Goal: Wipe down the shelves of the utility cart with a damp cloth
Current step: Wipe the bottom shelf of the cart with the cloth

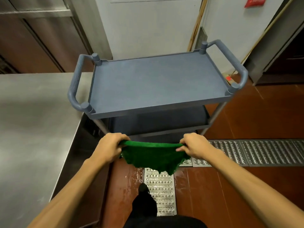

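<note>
A blue-grey utility cart [154, 83] stands in front of me, its top shelf bare, with a handle at each end. A lower shelf [164, 122] shows in shadow beneath it. I hold a green cloth [153, 155] stretched between both hands, in the air just in front of the cart's near edge and below the top shelf. My left hand [109, 148] grips the cloth's left corner, and my right hand [195, 146] grips its right corner. The cloth's lower edge hangs loose.
A stainless steel counter [32, 120] runs along my left, close to the cart's left handle. Metal drain grates [256, 152] cross the wet reddish-brown floor. My dark shoe [144, 190] stands on a grate. A pale appliance [148, 22] rises behind the cart.
</note>
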The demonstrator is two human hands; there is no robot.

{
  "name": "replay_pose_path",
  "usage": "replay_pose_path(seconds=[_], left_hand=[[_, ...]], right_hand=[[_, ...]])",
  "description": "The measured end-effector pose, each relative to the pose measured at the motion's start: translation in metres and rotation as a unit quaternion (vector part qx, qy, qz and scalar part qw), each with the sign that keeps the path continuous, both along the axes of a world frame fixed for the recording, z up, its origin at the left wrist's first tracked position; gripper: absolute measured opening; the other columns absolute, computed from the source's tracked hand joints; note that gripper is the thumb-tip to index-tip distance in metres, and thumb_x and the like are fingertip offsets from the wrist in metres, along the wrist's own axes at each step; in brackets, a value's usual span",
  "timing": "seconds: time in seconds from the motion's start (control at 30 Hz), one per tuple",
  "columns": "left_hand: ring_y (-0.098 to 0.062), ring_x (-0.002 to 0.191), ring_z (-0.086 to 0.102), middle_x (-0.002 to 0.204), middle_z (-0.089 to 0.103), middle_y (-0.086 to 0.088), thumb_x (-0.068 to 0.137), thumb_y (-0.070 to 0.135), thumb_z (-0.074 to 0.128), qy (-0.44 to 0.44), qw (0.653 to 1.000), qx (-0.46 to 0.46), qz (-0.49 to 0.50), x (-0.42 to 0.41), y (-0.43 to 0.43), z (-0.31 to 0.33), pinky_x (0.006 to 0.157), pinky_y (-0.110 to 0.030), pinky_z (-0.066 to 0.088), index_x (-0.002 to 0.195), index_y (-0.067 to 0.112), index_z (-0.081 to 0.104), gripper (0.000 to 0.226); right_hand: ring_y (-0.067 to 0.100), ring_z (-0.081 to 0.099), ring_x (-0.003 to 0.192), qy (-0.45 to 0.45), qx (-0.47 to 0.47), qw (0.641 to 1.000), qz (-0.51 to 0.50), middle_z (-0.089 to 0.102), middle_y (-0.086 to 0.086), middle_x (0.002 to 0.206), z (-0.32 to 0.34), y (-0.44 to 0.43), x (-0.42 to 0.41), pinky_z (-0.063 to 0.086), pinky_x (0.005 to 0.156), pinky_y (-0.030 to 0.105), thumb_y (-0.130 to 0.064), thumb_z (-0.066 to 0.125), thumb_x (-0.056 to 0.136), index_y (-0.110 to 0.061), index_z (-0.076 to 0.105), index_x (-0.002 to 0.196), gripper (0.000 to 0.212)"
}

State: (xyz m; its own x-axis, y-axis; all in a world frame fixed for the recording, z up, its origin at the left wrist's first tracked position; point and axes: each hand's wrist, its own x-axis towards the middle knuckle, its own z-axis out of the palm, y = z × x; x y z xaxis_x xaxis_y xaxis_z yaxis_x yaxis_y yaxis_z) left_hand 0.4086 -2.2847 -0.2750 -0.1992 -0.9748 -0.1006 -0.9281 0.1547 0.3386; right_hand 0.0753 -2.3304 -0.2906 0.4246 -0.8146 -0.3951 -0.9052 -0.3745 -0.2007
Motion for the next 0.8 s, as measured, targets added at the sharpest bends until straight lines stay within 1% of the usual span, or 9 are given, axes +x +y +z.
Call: replay_pose_path(seconds=[0.1, 0.27, 0.37, 0.43, 0.53, 0.6, 0.67, 0.73, 0.8], left_hand=[[-0.02, 0.105, 0.067, 0.111, 0.074, 0.008, 0.084, 0.011, 0.068, -0.003, 1.0, -0.005, -0.015, 0.004, -0.024, -0.007, 0.083, -0.039, 0.056, 0.114, 0.027, 0.072, 0.035], [-0.022, 0.094, 0.068, 0.096, 0.071, 0.001, 0.08, 0.023, 0.079, 0.039, 0.997, 0.048, 0.036, 0.05, -0.057, -0.043, 0.081, -0.04, 0.054, 0.1, 0.019, 0.073, 0.02], [-0.022, 0.09, 0.063, 0.093, 0.063, 0.003, 0.085, 0.031, 0.075, 0.034, 0.994, 0.08, 0.074, 0.067, -0.062, -0.072, 0.075, -0.036, 0.051, 0.094, 0.021, 0.066, 0.016], [-0.02, 0.093, 0.06, 0.098, 0.059, 0.005, 0.09, 0.032, 0.066, 0.04, 0.985, 0.116, 0.12, 0.072, -0.06, -0.095, 0.076, -0.036, 0.047, 0.094, 0.025, 0.058, 0.011], [-0.02, 0.09, 0.059, 0.093, 0.058, 0.004, 0.091, 0.022, 0.065, 0.163, 0.946, 0.172, 0.223, 0.075, -0.055, -0.134, 0.079, -0.039, 0.047, 0.084, 0.024, 0.053, 0.014], [-0.023, 0.088, 0.063, 0.088, 0.065, -0.001, 0.09, 0.017, 0.068, 0.242, 0.903, 0.189, 0.301, 0.074, -0.054, -0.159, 0.082, -0.041, 0.048, 0.084, 0.022, 0.058, 0.013], [-0.029, 0.085, 0.066, 0.083, 0.07, -0.006, 0.092, 0.016, 0.067, 0.291, 0.867, 0.193, 0.355, 0.07, -0.056, -0.186, 0.079, -0.043, 0.05, 0.083, 0.02, 0.058, 0.013], [-0.031, 0.083, 0.065, 0.082, 0.069, -0.007, 0.093, 0.015, 0.066, 0.31, 0.855, 0.178, 0.377, 0.067, -0.064, -0.215, 0.078, -0.045, 0.051, 0.084, 0.02, 0.057, 0.014], [-0.019, 0.08, 0.066, 0.082, 0.069, -0.003, 0.093, 0.011, 0.066, 0.322, 0.854, 0.151, 0.379, 0.064, -0.073, -0.246, 0.075, -0.04, 0.049, 0.087, 0.018, 0.059, 0.012]], right_hand=[[0.027, 0.052, 0.104, -0.009, -0.004, 1.0, -0.002, 0.05, 0.005, 0.107, -0.029, -0.019, 0.02, 0.048, 0.09, 0.042, -0.044, 0.057, 0.095, -0.014, 0.067, 0.096, 0.032], [0.03, 0.066, 0.092, -0.037, 0.055, 0.994, -0.089, 0.067, 0.01, 0.092, -0.066, -0.05, 0.047, 0.05, 0.069, 0.042, -0.035, 0.046, 0.102, -0.023, 0.036, 0.078, 0.029], [0.027, 0.063, 0.084, -0.049, 0.075, 0.99, -0.105, 0.064, 0.008, 0.09, -0.083, -0.063, 0.067, 0.048, 0.071, 0.038, -0.038, 0.043, 0.102, -0.018, 0.044, 0.084, 0.027], [0.026, 0.056, 0.085, -0.067, 0.098, 0.986, -0.115, 0.055, 0.005, 0.088, -0.094, -0.07, 0.078, 0.037, 0.072, 0.032, -0.039, 0.042, 0.103, -0.02, 0.044, 0.077, 0.031], [0.021, 0.051, 0.078, -0.106, 0.153, 0.969, -0.163, 0.053, 0.005, 0.085, -0.115, -0.084, 0.092, 0.029, 0.067, 0.032, -0.038, 0.045, 0.102, -0.02, 0.045, 0.07, 0.037], [0.018, 0.057, 0.076, -0.146, 0.187, 0.949, -0.207, 0.061, 0.004, 0.082, -0.134, -0.095, 0.097, 0.036, 0.063, 0.031, -0.039, 0.049, 0.1, -0.016, 0.056, 0.078, 0.033], [0.014, 0.061, 0.08, -0.179, 0.212, 0.932, -0.234, 0.064, 0.0, 0.085, -0.159, -0.107, 0.102, 0.041, 0.064, 0.02, -0.039, 0.052, 0.099, -0.014, 0.062, 0.091, 0.028], [0.011, 0.061, 0.083, -0.207, 0.22, 0.921, -0.246, 0.064, -0.003, 0.089, -0.186, -0.118, 0.106, 0.043, 0.066, 0.014, -0.037, 0.058, 0.096, -0.012, 0.062, 0.097, 0.026], [0.013, 0.065, 0.087, -0.227, 0.213, 0.918, -0.247, 0.069, -0.002, 0.095, -0.221, -0.129, 0.106, 0.048, 0.07, 0.019, -0.038, 0.067, 0.09, -0.009, 0.063, 0.097, 0.03]])
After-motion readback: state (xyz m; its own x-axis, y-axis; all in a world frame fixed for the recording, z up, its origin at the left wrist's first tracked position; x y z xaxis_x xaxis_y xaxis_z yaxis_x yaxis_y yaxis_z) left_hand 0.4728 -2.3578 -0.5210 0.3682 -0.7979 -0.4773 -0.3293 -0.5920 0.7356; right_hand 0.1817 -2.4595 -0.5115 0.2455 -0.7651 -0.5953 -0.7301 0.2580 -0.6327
